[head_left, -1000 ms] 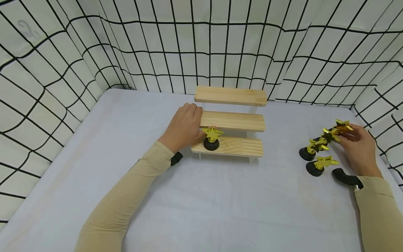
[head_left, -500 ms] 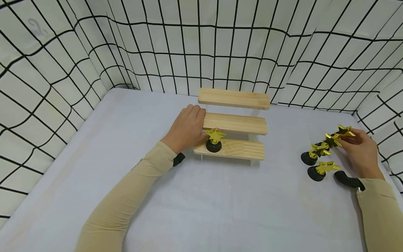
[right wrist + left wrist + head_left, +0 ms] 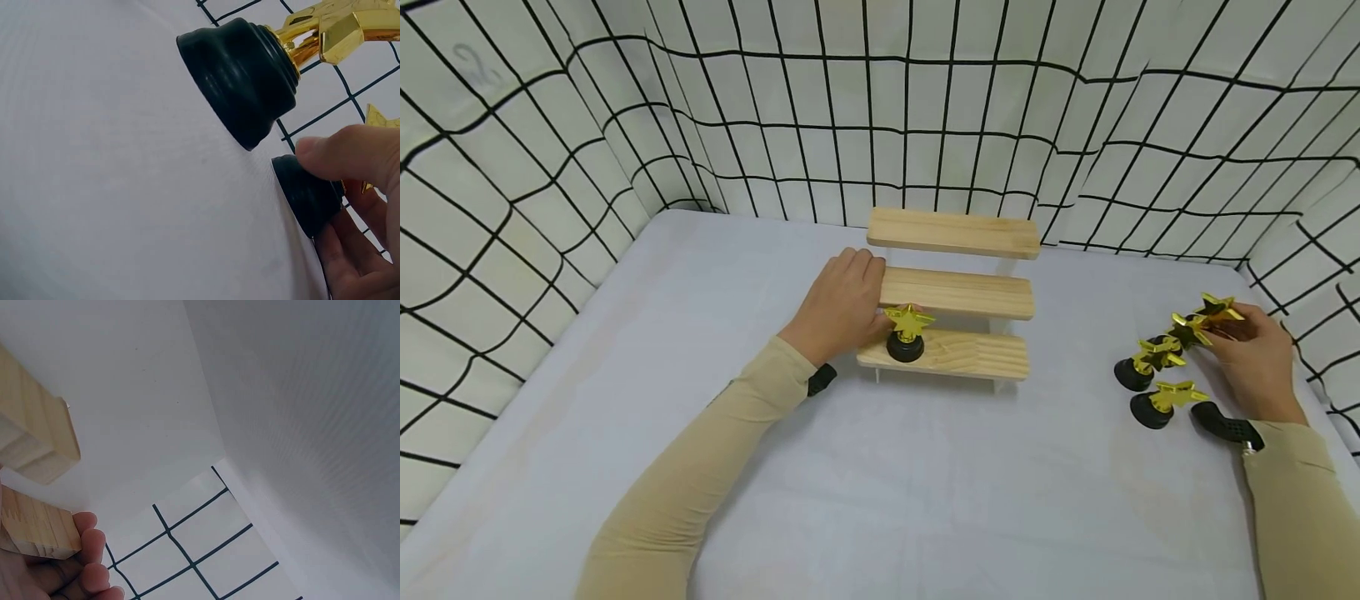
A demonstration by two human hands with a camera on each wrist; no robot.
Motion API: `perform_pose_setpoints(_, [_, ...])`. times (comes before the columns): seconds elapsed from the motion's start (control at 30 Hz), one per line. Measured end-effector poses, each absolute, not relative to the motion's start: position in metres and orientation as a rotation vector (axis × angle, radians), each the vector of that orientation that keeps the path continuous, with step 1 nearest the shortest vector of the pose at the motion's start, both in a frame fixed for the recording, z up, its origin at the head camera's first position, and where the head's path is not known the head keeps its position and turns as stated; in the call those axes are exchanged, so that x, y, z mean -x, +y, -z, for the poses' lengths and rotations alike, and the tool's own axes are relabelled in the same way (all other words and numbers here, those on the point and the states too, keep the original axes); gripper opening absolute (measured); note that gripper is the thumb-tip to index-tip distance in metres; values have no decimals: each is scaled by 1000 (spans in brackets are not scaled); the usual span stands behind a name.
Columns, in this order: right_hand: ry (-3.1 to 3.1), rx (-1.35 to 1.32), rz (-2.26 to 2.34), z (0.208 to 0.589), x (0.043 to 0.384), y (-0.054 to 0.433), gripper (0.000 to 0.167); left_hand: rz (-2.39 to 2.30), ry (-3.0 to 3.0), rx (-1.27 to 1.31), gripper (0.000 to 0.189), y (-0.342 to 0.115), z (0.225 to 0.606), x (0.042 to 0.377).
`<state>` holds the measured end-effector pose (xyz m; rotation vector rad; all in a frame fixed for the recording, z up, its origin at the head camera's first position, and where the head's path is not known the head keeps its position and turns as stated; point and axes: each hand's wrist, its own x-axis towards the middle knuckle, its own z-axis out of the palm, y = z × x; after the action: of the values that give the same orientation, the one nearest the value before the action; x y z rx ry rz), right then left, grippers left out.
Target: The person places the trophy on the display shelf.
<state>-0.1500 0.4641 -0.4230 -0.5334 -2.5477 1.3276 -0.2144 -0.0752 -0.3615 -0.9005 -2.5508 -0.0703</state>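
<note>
A three-step display stand with pale wooden boards (image 3: 955, 293) stands on the white cloth. My left hand (image 3: 842, 304) grips the left end of its middle board, fingers curled around the wood (image 3: 40, 525) in the left wrist view. On the lowest board, at its left end, a gold star trophy (image 3: 907, 329) with a black base stands upright beside my thumb. At the far right, my right hand (image 3: 1258, 362) pinches the farthest star trophy (image 3: 1219, 307). In the right wrist view my thumb lies at that trophy's black base (image 3: 306, 194), with fingers behind it.
Several more star trophies are grouped by my right hand, the nearest one (image 3: 1157, 406) toward me. Black wire grid (image 3: 910, 125) walls in the table at the back and both sides. The stand's top board (image 3: 953, 232) is close to the back grid.
The head view shifts slightly. Both hands stay where they are, the left on the board and the right at the farthest trophy.
</note>
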Motion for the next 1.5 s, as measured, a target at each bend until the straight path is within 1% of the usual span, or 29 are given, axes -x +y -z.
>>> perform_pose_setpoints(0.13, [-2575,550,-1276,423,151,463,52,80,-2531,906,43,-76,362,215])
perform_pose_setpoints(0.3, [-2613,571,-1193,422,148,461,58,89,-2517,914,40,-76,363,216])
perform_pose_setpoints(0.4, [-2618,571,-1188,422,147,461,57,90,-2519,914,40,-76,363,215])
perform_pose_setpoints(0.77, [-2599,547,-1188,421,147,458,46,93,-2537,905,39,-76,362,216])
perform_pose_setpoints(1.0, [-2630,526,-1147,422,147,459,51,96,-2541,900,41,-76,362,216])
perform_pose_setpoints(1.27, [-2611,537,-1150,419,143,456,47,91,-2518,907,41,-76,362,214])
perform_pose_setpoints(1.5, [-2608,523,-1145,415,141,454,49,64,-2511,909,39,-76,361,215])
